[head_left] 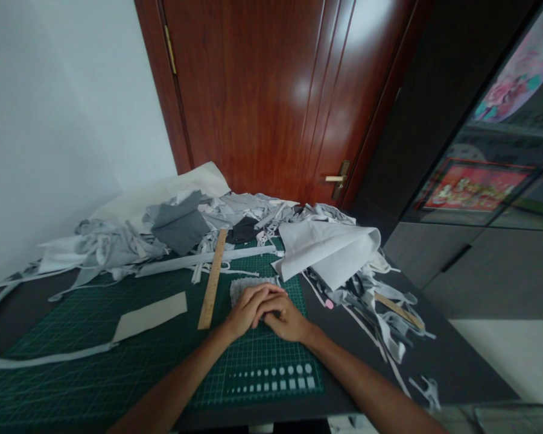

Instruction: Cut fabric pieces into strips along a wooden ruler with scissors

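Note:
A small grey fabric piece point(239, 288) lies on the green cutting mat point(253, 349), partly covered by my hands. My left hand point(248, 306) rests over it, fingers pressed together and reaching to the right. My right hand point(286, 316) meets the left one, its fingers curled over the fabric's right side and its thumb tucked in. The fingertips of both hands overlap, so their exact hold on the cloth is hidden. Just left of my hands lies a wooden ruler point(213, 280), and farther left a beige rectangular strip point(151, 315).
Heaped grey fabric scraps point(113, 247) line the table's back. A large pale sheet point(332, 247) covers scraps at right, beside a pink round piece point(329, 304) and another wooden strip point(399, 311). A long grey band point(49, 360) curves at left. Behind stands a wooden door point(253, 96).

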`<state>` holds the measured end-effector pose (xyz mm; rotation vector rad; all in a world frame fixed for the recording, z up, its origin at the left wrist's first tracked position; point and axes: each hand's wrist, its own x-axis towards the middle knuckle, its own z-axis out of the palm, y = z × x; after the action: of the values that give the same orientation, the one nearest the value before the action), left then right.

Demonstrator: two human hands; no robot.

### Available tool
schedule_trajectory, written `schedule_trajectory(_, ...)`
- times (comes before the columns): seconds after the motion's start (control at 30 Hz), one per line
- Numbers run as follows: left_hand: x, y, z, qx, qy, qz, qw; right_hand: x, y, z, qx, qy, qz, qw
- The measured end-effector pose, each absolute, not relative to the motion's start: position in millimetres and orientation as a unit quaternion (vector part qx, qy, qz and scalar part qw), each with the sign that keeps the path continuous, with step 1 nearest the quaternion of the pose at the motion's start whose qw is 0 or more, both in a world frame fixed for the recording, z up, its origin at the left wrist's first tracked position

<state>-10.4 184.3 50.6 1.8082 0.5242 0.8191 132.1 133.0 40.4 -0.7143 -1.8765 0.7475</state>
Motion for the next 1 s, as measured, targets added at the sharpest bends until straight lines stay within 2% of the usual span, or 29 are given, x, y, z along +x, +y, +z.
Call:
schedule_trajectory(0.07,-4,186,49,0.720,0.253,0.386,0.518,131,136,39,-0.328,-0.750,0.256,0.514)
schedule_trajectory(0.13,0,187,46,0.687,0.274,0.415,0.530,129,137,40,-0.326,-0.760,0.233,0.511)
schedule_trajectory(0.3,-3,183,40,0.587,0.277,0.459,0.606,116,134,42,-0.309,-0.806,0.233,0.449)
schedule_trajectory(0.43,-6,184,45,0.578,0.294,0.458,0.608,113,135,44,-0.264,-0.831,0.281,0.401)
schedule_trajectory(0.57,-9,198,53,0.634,0.311,0.444,0.552,123,139,40,-0.230,-0.858,0.285,0.359)
schedule_trajectory(0.77,-19,213,44,0.743,0.338,0.430,0.386,165,152,39,-0.322,-0.833,0.216,0.394)
schedule_trajectory(1.0,-22,219,18,0.843,0.311,0.344,0.274,183,154,40,-0.344,-0.852,0.205,0.337)
